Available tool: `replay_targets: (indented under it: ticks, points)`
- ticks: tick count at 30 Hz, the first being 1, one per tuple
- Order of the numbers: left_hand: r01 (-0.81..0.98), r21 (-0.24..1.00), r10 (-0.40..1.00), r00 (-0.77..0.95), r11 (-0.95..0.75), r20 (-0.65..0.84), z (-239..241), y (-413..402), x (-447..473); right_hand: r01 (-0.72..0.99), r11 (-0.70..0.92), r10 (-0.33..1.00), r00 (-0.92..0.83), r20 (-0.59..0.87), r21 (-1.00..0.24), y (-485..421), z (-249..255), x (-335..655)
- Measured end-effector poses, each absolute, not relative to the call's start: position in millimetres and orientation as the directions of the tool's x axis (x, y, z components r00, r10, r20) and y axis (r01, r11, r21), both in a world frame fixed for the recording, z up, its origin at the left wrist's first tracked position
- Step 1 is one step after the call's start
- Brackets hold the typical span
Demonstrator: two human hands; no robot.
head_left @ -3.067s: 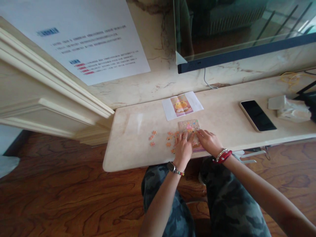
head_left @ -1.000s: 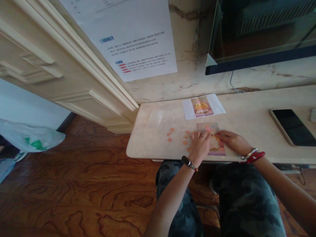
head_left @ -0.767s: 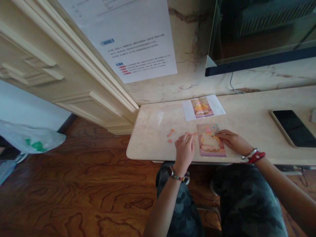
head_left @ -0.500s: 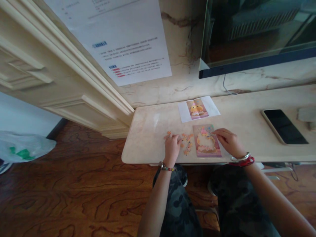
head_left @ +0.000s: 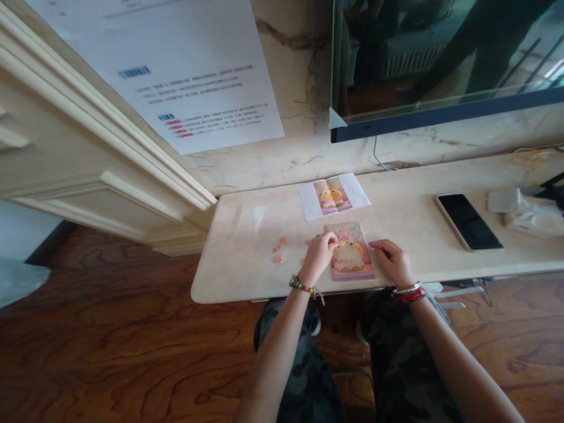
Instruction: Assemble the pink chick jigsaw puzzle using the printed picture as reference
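A small picture board (head_left: 350, 265) with a yellow cartoon character and a pale blank-looking middle lies near the front edge of the counter. My left hand (head_left: 321, 254) is closed in a pinch over the board's left edge; whatever its fingertips hold is too small to make out. By the right edge of the board, my right hand (head_left: 393, 260) also has its fingers pinched together, their contents unclear. Several small orange-pink pieces (head_left: 278, 258) are scattered left of my left hand, some partly hidden behind it. Behind the board lies a creased paper sheet (head_left: 359, 191) printed with a similar picture.
A phone (head_left: 469, 222) lies on the pale counter (head_left: 238, 258) to the right, with a clear plastic packet (head_left: 533, 217) beyond it. A dark screen (head_left: 440, 64) overhangs the back. A printed notice (head_left: 211, 88) hangs on the wall.
My left hand has moved right, from the loose pieces to the board's left edge. My right hand has drawn back slightly to the board's right side. The view has shifted right.
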State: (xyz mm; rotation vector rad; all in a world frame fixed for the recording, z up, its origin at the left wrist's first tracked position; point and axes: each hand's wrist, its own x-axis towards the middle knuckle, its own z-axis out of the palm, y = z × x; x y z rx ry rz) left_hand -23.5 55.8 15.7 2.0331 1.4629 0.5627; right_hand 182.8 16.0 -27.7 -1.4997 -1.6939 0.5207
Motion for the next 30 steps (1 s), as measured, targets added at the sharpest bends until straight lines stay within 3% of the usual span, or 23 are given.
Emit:
replay_targets:
  ticks: [12,26,30]
  points:
    - [0.799,0.546,0.948,0.318,-0.251,-0.030,8,66,3,0.636,0.255,0.943,0.003,0.333,-0.728,13,-25,178]
    - [0.770,0.606,0.961,0.274,-0.201,-0.030,13,68,-27,0.679,0.259,0.945,-0.029,0.327,-0.687,21,-15,180]
    - [0.729,0.655,0.955,0.294,-0.201,-0.034,13,67,-30,0.687,0.367,0.926,-0.204,0.318,-0.627,36,-4,169]
